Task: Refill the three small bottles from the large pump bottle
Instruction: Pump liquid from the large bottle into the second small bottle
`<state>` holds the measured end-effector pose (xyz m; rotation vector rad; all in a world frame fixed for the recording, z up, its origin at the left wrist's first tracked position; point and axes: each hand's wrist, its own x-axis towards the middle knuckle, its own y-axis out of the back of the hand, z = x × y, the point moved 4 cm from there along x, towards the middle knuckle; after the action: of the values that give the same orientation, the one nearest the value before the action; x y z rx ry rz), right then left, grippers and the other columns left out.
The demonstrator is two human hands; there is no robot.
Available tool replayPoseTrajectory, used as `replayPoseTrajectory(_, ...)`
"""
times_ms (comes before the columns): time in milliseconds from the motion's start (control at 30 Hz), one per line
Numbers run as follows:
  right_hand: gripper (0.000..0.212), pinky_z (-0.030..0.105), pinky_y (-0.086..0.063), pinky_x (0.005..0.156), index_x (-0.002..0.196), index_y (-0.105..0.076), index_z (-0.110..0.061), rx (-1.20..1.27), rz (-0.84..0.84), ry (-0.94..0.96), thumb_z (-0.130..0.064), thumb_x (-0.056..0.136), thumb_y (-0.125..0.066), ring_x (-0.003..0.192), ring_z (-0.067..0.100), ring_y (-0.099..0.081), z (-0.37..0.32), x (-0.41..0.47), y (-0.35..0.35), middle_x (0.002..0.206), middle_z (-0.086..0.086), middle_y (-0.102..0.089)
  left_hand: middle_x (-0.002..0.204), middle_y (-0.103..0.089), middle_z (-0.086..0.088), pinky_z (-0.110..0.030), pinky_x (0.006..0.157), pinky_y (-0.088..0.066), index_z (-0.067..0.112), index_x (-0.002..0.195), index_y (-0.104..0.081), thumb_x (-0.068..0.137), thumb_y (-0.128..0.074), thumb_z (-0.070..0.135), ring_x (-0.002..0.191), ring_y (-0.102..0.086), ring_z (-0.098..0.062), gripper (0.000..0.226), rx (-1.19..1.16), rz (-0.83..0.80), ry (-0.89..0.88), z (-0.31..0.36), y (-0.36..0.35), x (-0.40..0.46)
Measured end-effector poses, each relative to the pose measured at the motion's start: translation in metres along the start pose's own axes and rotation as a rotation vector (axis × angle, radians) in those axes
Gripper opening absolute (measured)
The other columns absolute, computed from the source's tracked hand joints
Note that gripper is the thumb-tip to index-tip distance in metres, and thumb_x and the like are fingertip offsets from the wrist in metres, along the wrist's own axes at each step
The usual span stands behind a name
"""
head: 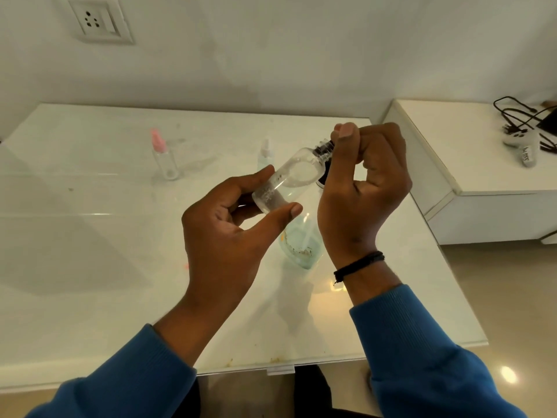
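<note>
My left hand grips a small clear bottle by its base, tilted above the white table. My right hand pinches the bottle's black cap at the upper end. Below both hands stands the large clear bottle; its pump top is mostly hidden behind my right hand. A small clear bottle with a pink cap stands at the back left. Another small bottle with a white cap stands behind my left fingers.
A white side cabinet stands to the right, with black cables and a white plug strip on top. A wall socket sits at the upper left. The table's front edge runs near my sleeves.
</note>
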<state>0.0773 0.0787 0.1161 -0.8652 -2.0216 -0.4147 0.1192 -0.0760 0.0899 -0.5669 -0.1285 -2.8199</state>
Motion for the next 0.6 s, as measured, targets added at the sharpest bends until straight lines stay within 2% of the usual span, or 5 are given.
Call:
replayPoseTrajectory(133,0.036,0.048,-0.04,0.062,0.062,-0.057,0.003,-0.038,-0.02,-0.014,-0.009,0.096,-0.059,0.064,0.029,-0.045,-0.0005,0.0066,-0.0004,0.066,0.003,-0.05,0.107,-0.073,0.01,-0.015,0.082,-0.057,0.015,0.116,-0.071,0.074,-0.088,0.016,0.098,-0.073,-0.004,0.045,-0.012,0.002,0.001,0.0008,0.0,-0.0002)
replayPoseTrajectory(300,0.03,0.051,-0.045,0.061,0.067,-0.061,-0.003,0.015,0.004,-0.009,-0.006,0.097,-0.058,0.066,0.027,-0.052,-0.0005,-0.0011,0.001,0.074,-0.003,-0.053,0.106,-0.073,0.011,-0.016,0.081,-0.058,0.014,0.116,-0.071,0.073,-0.088,0.018,0.096,-0.073,-0.005,0.046,-0.002,0.004,0.0,0.0007,0.0001,0.0006)
replayPoseTrajectory(500,0.036,0.049,-0.041,0.062,0.064,-0.058,0.005,-0.034,-0.009,-0.023,-0.009,0.097,-0.058,0.065,0.027,-0.046,-0.0008,0.0053,-0.0007,0.066,0.005,-0.053,0.108,-0.073,0.01,-0.015,0.082,-0.057,0.016,0.116,-0.071,0.074,-0.088,0.017,0.097,-0.072,-0.003,0.045,0.003,0.007,0.0,0.0012,0.0,0.0002)
replayPoseTrajectory(600,0.031,0.052,-0.045,0.061,0.066,-0.06,-0.001,0.01,0.006,-0.009,-0.005,0.097,-0.059,0.066,0.027,-0.051,-0.0012,-0.0009,0.0001,0.072,-0.001,-0.053,0.107,-0.073,0.009,-0.016,0.082,-0.058,0.014,0.116,-0.071,0.074,-0.088,0.018,0.097,-0.073,-0.006,0.046,0.001,0.006,0.002,0.0003,0.0003,0.0007)
